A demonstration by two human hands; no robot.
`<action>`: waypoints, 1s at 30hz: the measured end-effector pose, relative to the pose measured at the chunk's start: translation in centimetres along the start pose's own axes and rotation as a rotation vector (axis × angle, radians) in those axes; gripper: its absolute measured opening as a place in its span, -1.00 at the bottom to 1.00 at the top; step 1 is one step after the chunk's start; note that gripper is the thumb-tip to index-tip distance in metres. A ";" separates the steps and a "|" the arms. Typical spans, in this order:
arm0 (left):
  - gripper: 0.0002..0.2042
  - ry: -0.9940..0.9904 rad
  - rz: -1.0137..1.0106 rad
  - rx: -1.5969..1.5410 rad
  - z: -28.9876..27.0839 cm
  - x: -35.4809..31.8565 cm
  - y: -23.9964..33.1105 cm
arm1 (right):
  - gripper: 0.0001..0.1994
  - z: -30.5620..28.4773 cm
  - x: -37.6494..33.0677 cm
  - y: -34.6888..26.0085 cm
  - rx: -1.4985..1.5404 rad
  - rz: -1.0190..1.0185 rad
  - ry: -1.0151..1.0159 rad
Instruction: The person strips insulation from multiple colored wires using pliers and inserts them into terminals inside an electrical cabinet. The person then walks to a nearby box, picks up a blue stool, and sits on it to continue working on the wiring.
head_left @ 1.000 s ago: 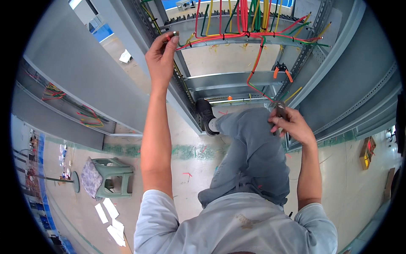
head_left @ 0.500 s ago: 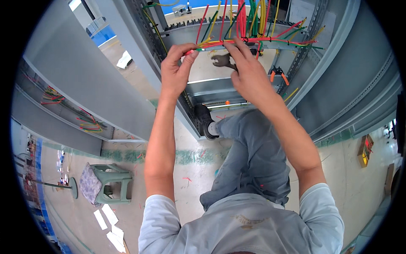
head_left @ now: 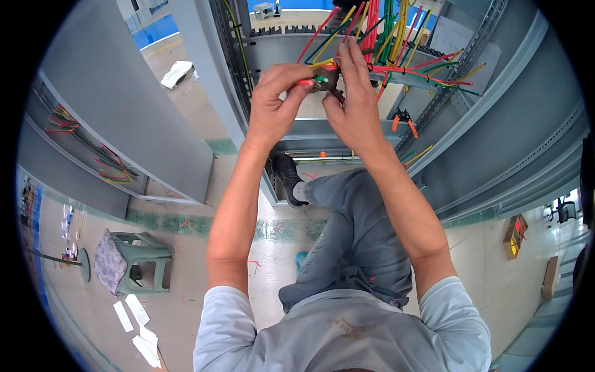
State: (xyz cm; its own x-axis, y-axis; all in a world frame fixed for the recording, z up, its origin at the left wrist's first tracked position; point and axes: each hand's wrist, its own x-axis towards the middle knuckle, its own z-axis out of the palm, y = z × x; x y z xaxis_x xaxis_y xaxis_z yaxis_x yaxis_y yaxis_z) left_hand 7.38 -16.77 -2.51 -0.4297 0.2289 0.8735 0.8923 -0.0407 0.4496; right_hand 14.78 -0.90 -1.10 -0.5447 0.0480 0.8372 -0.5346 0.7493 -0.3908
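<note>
Between the thumb and fingers of my left hand point(head_left: 276, 102) are the ends of red and green wires point(head_left: 319, 79), drawn out along a crossbar of the grey cabinet frame. My right hand point(head_left: 359, 105) holds dark metal pliers point(head_left: 328, 77), their handles mostly hidden by the palm. The pliers' head sits right at the wire ends beside my left fingertips; whether the jaws have closed on a wire I cannot tell. Rightward from my right fingers runs a tied bundle of red, green and yellow wires point(head_left: 421, 71), with loose ends standing up behind it.
Orange-handled cutters point(head_left: 405, 124) hang at the cabinet's right side. Grey panels point(head_left: 124, 80) flank me. A green stool point(head_left: 145, 263) with a cushion stands at left, near white papers point(head_left: 145, 347). Wire scraps litter the floor, and a yellow box point(head_left: 513, 239) sits far right.
Both hands have come closer together. The pliers' head has moved from beside the right fingers up to the wire ends at my left hand. My view has shifted a little.
</note>
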 end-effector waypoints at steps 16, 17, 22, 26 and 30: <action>-0.81 -0.034 0.074 0.113 -0.1 0.1 0.4 | -0.30 0.7 0.6 1.1 -0.057 -0.153 0.071; -0.81 -0.040 0.079 0.120 -0.1 0.2 0.3 | -0.30 0.8 0.6 1.1 -0.059 -0.152 0.073; -0.81 -0.032 0.078 0.126 -0.1 0.2 0.3 | -0.24 0.7 0.5 2.6 -0.218 -0.212 0.107; -0.81 -0.038 0.058 0.129 -0.2 0.1 0.2 | -0.26 -0.4 1.1 2.5 -0.350 -0.181 0.061; -0.82 -0.014 0.081 0.113 0.0 0.4 0.2 | -0.35 -1.2 2.1 2.4 -0.497 -0.313 0.061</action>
State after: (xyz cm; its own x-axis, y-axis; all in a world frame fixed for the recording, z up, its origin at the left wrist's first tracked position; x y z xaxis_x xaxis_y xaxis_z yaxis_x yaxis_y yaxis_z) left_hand 7.39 -16.70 -2.06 -0.3544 0.2429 0.9030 0.9342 0.0505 0.3531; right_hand 13.16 1.84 0.17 -0.3641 -0.1981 0.9100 -0.2886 0.9530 0.0920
